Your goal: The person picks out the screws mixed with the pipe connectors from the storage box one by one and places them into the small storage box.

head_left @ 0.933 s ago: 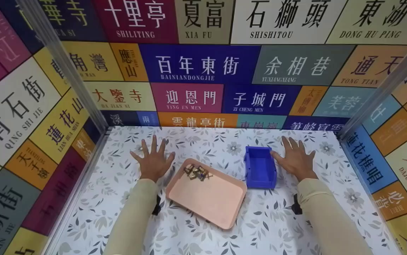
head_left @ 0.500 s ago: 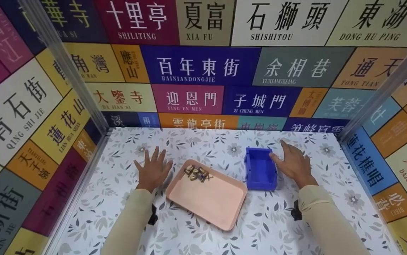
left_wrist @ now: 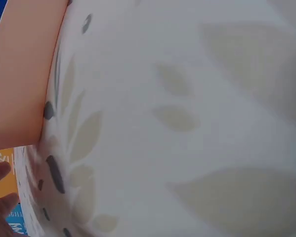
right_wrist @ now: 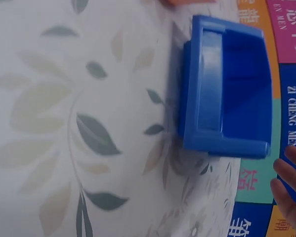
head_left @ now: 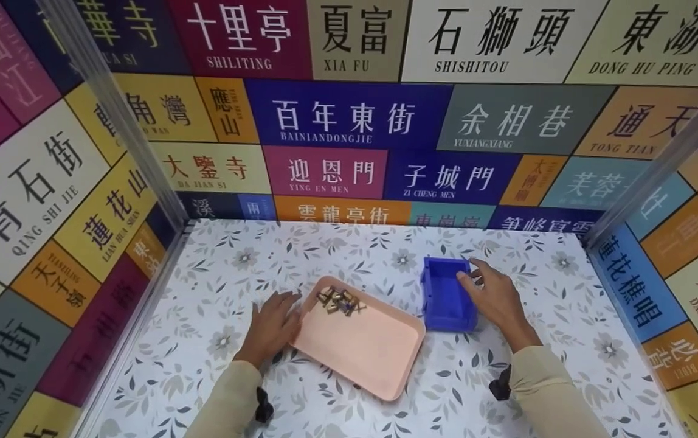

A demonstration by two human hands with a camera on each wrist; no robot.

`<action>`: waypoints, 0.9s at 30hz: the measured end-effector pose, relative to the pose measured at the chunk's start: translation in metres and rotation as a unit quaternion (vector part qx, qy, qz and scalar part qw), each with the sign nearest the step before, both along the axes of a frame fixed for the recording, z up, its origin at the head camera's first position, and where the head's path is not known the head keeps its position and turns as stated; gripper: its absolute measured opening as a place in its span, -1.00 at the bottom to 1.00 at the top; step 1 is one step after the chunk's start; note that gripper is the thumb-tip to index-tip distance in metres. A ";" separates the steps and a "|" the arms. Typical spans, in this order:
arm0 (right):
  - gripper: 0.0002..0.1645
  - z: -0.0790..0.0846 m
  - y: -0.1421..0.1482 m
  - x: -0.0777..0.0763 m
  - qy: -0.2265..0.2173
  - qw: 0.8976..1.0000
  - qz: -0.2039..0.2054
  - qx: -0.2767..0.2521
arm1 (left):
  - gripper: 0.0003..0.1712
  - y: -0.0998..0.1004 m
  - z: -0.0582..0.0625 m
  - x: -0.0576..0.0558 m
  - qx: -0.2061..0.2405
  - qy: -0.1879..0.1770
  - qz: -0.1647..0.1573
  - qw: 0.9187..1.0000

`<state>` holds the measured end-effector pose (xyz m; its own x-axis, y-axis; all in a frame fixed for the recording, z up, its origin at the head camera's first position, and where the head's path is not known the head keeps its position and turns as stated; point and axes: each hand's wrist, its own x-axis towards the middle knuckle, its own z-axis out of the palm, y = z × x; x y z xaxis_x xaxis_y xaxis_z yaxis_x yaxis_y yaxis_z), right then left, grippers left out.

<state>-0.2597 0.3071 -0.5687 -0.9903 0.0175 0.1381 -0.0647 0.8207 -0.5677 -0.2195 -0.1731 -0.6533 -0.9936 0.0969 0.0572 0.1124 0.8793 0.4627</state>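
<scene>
A pink tray (head_left: 367,344) lies at a slant in the middle of the table, with several small brass-coloured metal pieces (head_left: 340,302) heaped in its far left corner. My left hand (head_left: 269,326) is at the tray's left edge, fingers loosely bent and holding nothing; in the left wrist view a few fingers (left_wrist: 0,202) show near the tray's corner. Right of the tray stands a blue plastic bin (head_left: 451,322). At its right wall my right hand (head_left: 498,298) has thumb and fingers apart near the rim; the right wrist view shows those fingers (right_wrist: 286,195) off the bin.
The table (head_left: 215,261) has a white covering with a leaf and flower print. A wall of coloured name signs (head_left: 349,115) rises behind it, with more signs on both sides. Clear vertical strips (head_left: 124,115) run at the corners.
The left hand has drawn back and turned in toward the tray's left edge, its spread fingers now bent. The right hand has come down to the bin's right wall, fingers curling. Tray and bin keep their places.
</scene>
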 end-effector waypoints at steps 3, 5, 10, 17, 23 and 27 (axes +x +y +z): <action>-0.23 0.001 -0.008 0.007 0.012 1.000 0.006 -0.027 | -0.44 0.002 -0.002 0.006 0.012 -0.028 -0.001 1.000; -0.26 0.001 -0.012 0.011 0.020 0.999 0.011 -0.035 | -0.42 0.004 -0.003 0.009 0.021 -0.047 0.005 0.999; -0.29 0.000 -0.021 0.023 0.038 0.998 0.018 -0.056 | -0.41 0.007 -0.004 0.011 0.031 -0.066 0.014 0.997; -0.34 -0.002 -0.034 0.036 0.049 0.994 0.042 -0.088 | -0.40 0.007 -0.006 0.015 0.011 -0.053 0.008 0.999; -0.38 -0.005 -0.051 0.041 0.032 0.991 0.071 -0.106 | -0.40 0.009 -0.006 0.017 0.000 -0.074 0.015 0.997; -0.44 -0.012 -0.062 0.043 0.025 0.989 0.089 -0.114 | -0.39 0.010 -0.010 0.020 -0.002 -0.075 0.011 0.997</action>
